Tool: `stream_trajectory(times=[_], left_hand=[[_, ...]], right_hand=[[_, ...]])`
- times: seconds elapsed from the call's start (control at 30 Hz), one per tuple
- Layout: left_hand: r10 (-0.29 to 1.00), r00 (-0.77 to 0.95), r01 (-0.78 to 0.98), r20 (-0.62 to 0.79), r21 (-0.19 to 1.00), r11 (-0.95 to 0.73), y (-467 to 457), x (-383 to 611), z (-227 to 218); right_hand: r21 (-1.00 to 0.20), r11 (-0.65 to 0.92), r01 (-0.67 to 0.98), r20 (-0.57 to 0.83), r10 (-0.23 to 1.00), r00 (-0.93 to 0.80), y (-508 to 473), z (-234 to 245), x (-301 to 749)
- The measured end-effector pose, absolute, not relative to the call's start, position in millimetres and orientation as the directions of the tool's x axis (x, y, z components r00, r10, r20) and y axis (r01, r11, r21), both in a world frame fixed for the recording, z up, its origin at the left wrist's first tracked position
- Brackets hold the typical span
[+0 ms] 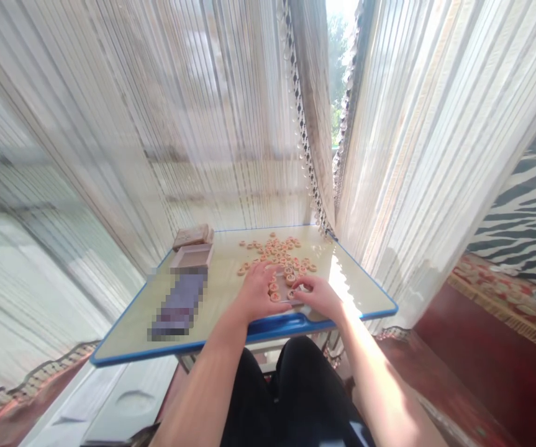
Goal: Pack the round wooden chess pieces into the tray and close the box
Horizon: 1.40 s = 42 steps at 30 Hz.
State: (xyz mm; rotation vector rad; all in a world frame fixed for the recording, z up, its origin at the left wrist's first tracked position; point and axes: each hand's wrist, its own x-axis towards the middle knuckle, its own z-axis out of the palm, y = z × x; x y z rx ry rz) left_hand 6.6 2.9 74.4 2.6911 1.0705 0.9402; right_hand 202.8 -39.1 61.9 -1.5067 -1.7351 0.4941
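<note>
Several round wooden game pieces (277, 249) lie scattered on a small table (165, 335) with a blue rim. My left hand (257, 292) rests palm down at the near edge of the pile, its fingers spread over a few pieces. My right hand (320, 295) lies beside it with fingers curled, pinching one piece (290, 280) at the fingertips. Both forearms reach in from the bottom of the view.
A shallow wooden box (192, 256) and its lid (193, 236) sit at the table's far left. A blurred dark flat object (177, 305) lies in front of them. Sheer curtains hang close behind the table. A red patterned rug (505, 298) is at the right.
</note>
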Motion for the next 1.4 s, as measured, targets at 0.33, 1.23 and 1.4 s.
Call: stream_trajectory(times=[0.33, 1.23, 1.4], left_hand=[[0.69, 0.572, 0.631, 0.444, 0.299, -0.716, 6.9, 4.2, 67.2], [0.686, 0.539, 0.63, 0.488, 0.306, -0.713, 10.4, 9.8, 66.7], [0.688, 0.542, 0.629, 0.482, 0.31, -0.713, 10.6, 9.9, 66.2]], right_hand=[[-0.638, 0.376, 0.672, 0.406, 0.906, -0.121, -51.4, 65.2, 199.8], [-0.61, 0.345, 0.714, 0.456, 0.889, -0.04, -49.0, 60.9, 201.1], [-0.609, 0.329, 0.721, 0.459, 0.888, -0.018, -47.6, 58.1, 202.5]])
